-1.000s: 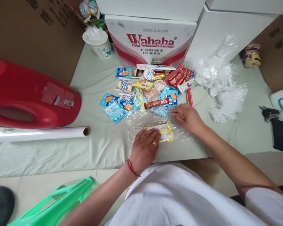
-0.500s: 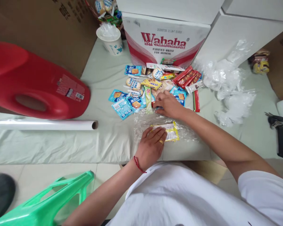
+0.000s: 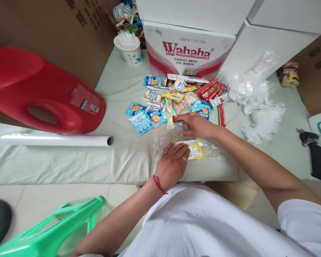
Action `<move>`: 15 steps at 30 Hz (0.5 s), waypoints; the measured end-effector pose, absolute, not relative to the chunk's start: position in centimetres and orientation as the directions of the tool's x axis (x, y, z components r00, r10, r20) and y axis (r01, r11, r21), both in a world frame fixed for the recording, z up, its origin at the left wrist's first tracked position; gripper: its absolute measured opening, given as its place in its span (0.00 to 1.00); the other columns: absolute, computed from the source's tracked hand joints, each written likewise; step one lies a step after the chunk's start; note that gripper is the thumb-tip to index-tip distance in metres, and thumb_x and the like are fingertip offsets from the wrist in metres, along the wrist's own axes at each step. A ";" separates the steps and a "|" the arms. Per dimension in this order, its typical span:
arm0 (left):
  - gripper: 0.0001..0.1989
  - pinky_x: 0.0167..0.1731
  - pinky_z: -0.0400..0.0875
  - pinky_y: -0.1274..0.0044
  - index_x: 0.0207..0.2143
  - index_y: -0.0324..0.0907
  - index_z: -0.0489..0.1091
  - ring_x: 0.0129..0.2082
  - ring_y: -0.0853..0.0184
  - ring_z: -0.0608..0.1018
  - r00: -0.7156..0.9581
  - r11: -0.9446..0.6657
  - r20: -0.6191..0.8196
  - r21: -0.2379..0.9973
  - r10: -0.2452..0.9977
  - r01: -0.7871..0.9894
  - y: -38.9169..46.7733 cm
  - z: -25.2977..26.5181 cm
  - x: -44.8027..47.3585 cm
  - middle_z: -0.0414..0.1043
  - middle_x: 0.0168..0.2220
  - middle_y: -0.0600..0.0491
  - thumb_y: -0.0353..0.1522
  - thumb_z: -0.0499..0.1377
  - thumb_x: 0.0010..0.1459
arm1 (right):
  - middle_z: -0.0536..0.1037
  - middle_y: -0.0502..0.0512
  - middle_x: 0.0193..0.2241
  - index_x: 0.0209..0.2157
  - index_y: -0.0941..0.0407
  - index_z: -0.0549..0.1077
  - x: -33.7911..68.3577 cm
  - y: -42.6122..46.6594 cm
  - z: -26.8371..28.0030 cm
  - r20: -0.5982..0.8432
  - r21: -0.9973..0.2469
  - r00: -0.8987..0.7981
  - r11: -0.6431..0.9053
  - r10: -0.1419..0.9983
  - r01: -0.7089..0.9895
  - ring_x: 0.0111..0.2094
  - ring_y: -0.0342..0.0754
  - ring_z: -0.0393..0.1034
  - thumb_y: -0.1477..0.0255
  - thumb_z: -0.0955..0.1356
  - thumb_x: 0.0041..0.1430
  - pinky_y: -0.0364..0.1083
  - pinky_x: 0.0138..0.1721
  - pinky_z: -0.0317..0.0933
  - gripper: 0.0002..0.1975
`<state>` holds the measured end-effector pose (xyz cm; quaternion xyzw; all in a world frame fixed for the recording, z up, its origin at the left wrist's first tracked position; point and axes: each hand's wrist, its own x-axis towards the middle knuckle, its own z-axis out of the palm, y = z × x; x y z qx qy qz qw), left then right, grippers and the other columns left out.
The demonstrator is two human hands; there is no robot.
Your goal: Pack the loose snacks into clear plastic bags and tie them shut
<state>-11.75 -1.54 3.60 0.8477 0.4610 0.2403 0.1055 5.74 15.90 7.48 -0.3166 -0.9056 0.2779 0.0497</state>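
My left hand (image 3: pixel 173 162) lies flat, fingers stretched, on a yellow-edged white packet (image 3: pixel 195 151) inside a clear plastic bag (image 3: pixel 212 151) at the table's front. Just beyond the bag's far edge, my right hand (image 3: pixel 200 125) hovers low with fingers apart and the thumb toward me. Its fingertips are by a red-wrapped bar (image 3: pixel 178 117), which they partly cover; touch is unclear. A green-wrapped stick (image 3: pixel 169 112) lies to their left. Around and behind is a pile of snacks: blue cracker packets (image 3: pixel 155 117), a yellow packet (image 3: pixel 172 95) and red bars (image 3: pixel 212 89).
Behind the snacks stands a Wahaha carton (image 3: pixel 187 46). Crumpled clear bags (image 3: pixel 256 89) lie at the right, near keys (image 3: pixel 306 135). At the left are a red jug (image 3: pixel 56 107), a white roll (image 3: pixel 56 140) and a paper cup (image 3: pixel 128 50). A green stool (image 3: pixel 53 228) stands below.
My right hand has drawn back slightly to the right and its fingers have spread. The clear bag's far edge lies flatter. My left hand stays on the packet.
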 end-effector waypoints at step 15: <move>0.26 0.62 0.71 0.59 0.62 0.48 0.72 0.63 0.58 0.73 0.327 -0.462 0.328 0.678 0.886 0.571 -0.7 2.6 -13.0 0.75 0.60 0.46 0.24 0.49 0.67 | 0.74 0.55 0.33 0.53 0.55 0.78 7.3 8.2 8.3 0.104 -0.597 -0.797 0.678 0.595 0.428 0.33 0.47 0.68 0.70 0.60 0.74 0.44 0.35 0.57 0.17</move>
